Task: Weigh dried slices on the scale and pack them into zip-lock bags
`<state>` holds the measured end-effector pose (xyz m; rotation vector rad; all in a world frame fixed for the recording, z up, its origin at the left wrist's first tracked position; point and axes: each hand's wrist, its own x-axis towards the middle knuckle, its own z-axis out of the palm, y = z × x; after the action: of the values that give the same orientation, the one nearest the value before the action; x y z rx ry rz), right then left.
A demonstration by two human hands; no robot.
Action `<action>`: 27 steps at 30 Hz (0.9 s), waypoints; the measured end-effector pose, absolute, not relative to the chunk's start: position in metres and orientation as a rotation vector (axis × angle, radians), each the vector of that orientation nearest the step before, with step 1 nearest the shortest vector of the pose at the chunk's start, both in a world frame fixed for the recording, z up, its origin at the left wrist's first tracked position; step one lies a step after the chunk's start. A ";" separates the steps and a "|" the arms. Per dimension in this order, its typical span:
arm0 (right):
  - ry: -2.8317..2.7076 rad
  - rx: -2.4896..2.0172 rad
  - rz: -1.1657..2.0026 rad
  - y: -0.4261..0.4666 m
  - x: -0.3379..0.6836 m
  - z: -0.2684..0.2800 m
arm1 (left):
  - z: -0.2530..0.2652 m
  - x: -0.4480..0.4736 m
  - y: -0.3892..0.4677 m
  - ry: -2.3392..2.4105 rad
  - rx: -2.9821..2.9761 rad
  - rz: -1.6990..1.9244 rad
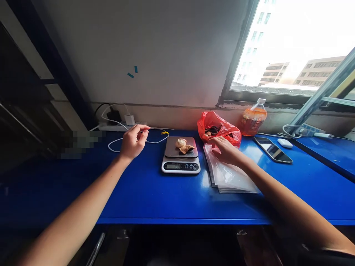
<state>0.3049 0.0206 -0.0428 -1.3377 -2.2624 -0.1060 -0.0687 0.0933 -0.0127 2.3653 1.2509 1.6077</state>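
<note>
A kitchen scale (181, 167) with a steel plate stands on the blue table. On its plate lie a pale, roundish lump (181, 143) and a brown, rough-skinned piece (186, 149) with a dark edge; their kind is unclear. Left of the scale, my left hand (133, 142) hovers with bent fingers, thumb tip close to the forefinger, and nothing visible in it. My right hand (227, 152) is above a stack of clear plastic bags (231, 179), fingers apart and reaching toward an open red plastic bag (230, 136). Dark and brown pieces show inside the red bag.
An orange drink bottle (253, 118) stands behind, under the window. To the right lie a phone (273, 149) and a white earbud case (285, 143). A white cable (111, 145) runs from a power strip (113, 127) by the wall. The table's front edge (180, 221) is nearest me.
</note>
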 end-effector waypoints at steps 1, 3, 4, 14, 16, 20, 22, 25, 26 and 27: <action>-2.250 -1.330 -0.103 0.021 0.305 -0.045 | -0.014 -0.072 0.097 1.278 2.346 1.613; -2.229 -1.322 -0.095 0.021 0.306 -0.048 | -0.017 -0.076 0.101 1.312 2.320 1.614; -2.219 -1.323 -0.092 0.021 0.307 -0.050 | -0.017 -0.077 0.102 1.320 2.314 1.612; -2.169 -1.339 -0.103 0.023 0.312 -0.055 | -0.023 -0.073 0.102 1.317 2.330 1.512; -2.170 -1.341 -0.092 0.024 0.313 -0.055 | -0.024 -0.072 0.102 1.325 2.326 1.496; -2.174 -1.354 -0.030 0.025 0.317 -0.057 | -0.023 -0.070 0.101 1.331 2.315 1.468; -2.177 -1.365 -0.002 0.025 0.318 -0.057 | -0.022 -0.069 0.100 1.326 2.306 1.461; -2.182 -1.398 0.028 0.027 0.319 -0.057 | -0.021 -0.068 0.099 1.319 2.302 1.463; -2.186 -1.411 0.037 0.028 0.318 -0.056 | -0.021 -0.068 0.100 1.316 2.307 1.461; -2.191 -1.421 0.044 0.029 0.318 -0.056 | -0.022 -0.068 0.101 1.313 2.315 1.458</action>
<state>0.3175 0.0294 -0.0562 -1.4213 -2.1908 0.0440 -0.0685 0.1007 -0.0218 2.3152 1.3126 1.4578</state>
